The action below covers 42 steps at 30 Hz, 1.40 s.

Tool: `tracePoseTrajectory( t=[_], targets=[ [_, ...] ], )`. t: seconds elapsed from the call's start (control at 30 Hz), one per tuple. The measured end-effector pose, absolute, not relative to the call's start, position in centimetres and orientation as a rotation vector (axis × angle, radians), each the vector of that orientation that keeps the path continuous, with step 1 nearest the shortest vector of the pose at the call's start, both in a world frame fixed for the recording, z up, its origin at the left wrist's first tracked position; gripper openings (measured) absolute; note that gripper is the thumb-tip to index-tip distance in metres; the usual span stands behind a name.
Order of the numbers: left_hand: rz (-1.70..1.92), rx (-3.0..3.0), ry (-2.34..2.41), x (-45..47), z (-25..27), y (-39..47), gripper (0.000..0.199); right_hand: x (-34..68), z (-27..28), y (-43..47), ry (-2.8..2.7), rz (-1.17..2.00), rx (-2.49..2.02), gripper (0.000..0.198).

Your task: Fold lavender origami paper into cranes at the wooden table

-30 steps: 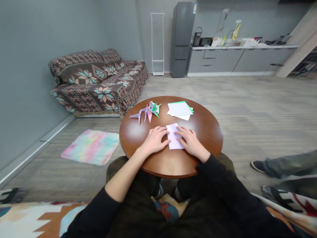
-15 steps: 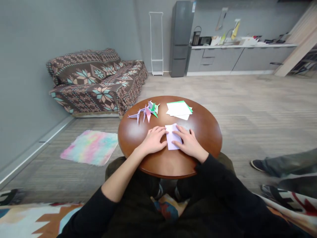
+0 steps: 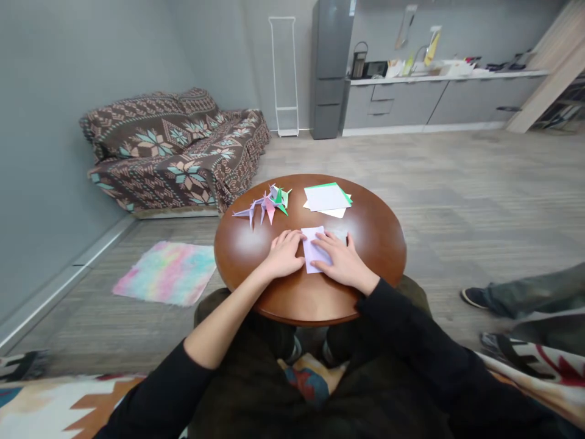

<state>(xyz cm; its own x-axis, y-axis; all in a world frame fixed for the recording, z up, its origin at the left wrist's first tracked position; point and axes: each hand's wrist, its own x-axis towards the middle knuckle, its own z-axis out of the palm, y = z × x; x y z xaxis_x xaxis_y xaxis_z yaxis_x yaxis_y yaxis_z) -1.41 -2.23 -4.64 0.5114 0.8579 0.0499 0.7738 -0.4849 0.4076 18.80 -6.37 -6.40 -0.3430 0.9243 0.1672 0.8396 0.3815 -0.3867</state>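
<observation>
A patterned sofa stands behind a pastel rug.

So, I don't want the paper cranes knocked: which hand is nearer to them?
Left. The left hand is on the person's side of the paper cranes, slightly rightward; the right hand is farther right, on the lilac paper.

The bare right hand hides part of the rectangular lavender paper sheet. Picture edges crop the tall grey refrigerator at twelve o'clock and a grey-trousered leg at three
</observation>
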Motion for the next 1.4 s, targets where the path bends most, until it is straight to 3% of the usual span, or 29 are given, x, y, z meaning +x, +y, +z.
tracePoseTrajectory(
  t=[0.4,1.4],
  targets=[
    [0.241,2.27,1.462,-0.8,-4.8,-0.7,0.066,18.7,-6.4,-6.1,-2.273,0.362,-1.566,0.055],
    [0.204,2.222,1.443,-0.9,-4.8,-0.2,0.068,18.4,-6.2,-6.1,-2.246,0.402,-1.6,0.058]
  ],
)
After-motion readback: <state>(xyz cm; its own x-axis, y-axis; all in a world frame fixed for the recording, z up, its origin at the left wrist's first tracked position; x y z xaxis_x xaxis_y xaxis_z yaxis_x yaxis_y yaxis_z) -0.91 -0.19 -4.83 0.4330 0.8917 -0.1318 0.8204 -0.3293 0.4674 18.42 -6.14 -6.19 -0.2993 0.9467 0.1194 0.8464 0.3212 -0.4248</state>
